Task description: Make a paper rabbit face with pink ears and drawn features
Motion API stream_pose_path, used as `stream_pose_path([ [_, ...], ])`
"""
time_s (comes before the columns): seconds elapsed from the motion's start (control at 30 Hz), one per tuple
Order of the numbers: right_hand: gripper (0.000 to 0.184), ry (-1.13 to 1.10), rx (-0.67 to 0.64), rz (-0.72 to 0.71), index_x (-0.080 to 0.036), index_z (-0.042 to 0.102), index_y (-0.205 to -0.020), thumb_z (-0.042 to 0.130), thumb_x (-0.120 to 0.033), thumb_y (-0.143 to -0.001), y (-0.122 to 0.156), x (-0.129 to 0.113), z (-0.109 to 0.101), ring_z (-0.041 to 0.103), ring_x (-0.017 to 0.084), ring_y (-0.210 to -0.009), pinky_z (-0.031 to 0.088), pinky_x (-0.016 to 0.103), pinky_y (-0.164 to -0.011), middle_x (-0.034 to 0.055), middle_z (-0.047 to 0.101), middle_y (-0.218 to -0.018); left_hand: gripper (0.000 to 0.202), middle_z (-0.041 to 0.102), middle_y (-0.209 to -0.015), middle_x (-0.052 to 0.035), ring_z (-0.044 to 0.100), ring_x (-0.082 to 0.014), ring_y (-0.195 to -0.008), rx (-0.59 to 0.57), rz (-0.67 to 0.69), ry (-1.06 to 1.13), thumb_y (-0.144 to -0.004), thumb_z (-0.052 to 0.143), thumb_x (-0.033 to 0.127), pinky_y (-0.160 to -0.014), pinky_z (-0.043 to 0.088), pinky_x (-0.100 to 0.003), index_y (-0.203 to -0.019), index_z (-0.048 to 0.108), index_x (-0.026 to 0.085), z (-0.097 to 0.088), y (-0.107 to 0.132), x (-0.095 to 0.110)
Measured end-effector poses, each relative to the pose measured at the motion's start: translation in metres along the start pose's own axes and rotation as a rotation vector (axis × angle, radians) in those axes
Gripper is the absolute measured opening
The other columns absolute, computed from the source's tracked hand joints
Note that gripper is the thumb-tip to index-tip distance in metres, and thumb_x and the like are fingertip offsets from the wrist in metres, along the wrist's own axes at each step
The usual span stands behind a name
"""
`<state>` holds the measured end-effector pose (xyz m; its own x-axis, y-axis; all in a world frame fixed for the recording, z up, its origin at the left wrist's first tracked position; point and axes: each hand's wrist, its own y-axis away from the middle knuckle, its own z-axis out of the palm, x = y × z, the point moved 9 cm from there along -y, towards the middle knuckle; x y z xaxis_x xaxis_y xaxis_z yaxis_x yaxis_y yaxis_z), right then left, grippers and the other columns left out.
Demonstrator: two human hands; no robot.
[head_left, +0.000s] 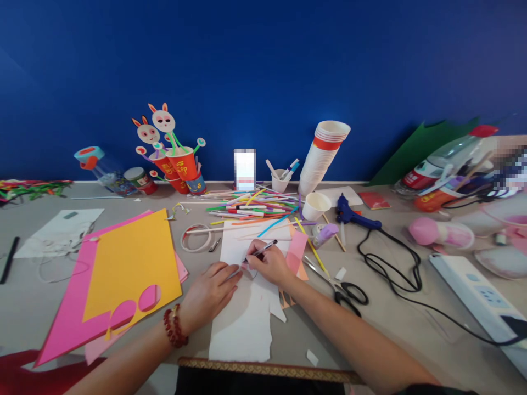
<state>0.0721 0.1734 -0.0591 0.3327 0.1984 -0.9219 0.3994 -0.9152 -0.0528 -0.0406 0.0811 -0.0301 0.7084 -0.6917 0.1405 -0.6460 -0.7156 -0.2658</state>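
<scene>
In my right hand [269, 264] is a slim pen [263, 249] with a dark end, its tip down near the white paper [241, 334]. My left hand [212, 291] lies on the left side of that paper, fingers stretched out and close together; a red bead bracelet is on its wrist. A small pale round piece shows between the two hands, partly covered by the fingers. The paper has a torn lower right edge. Beside my right hand lie a pink paper strip [297, 249] and black-handled scissors [343, 288].
To the left lie yellow card [135, 258] and pink card [61, 323]. Behind the paper is a pile of coloured pipe cleaners and pens [255, 206]. Stacked paper cups [323, 156], a blue glue gun [357, 215] with a cord, and a power strip [481, 302] occupy the right.
</scene>
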Motion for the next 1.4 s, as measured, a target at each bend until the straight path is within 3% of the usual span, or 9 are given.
stream_pose_path([
  [1.4,0.006,-0.002,0.025,-0.016,-0.022,0.055,-0.069,0.058,-0.019,-0.073,0.0015,0.0000,-0.0019,0.053,0.014,-0.058,0.037,0.021,-0.052,-0.0035,0.061,-0.063,0.033,0.063,-0.122,-0.0105,0.055,-0.0243,-0.109,0.000,-0.010,-0.013,-0.097,0.046,0.019,-0.096,0.051,-0.043,-0.126,0.059,0.016,0.0016,0.0007,-0.0007],
])
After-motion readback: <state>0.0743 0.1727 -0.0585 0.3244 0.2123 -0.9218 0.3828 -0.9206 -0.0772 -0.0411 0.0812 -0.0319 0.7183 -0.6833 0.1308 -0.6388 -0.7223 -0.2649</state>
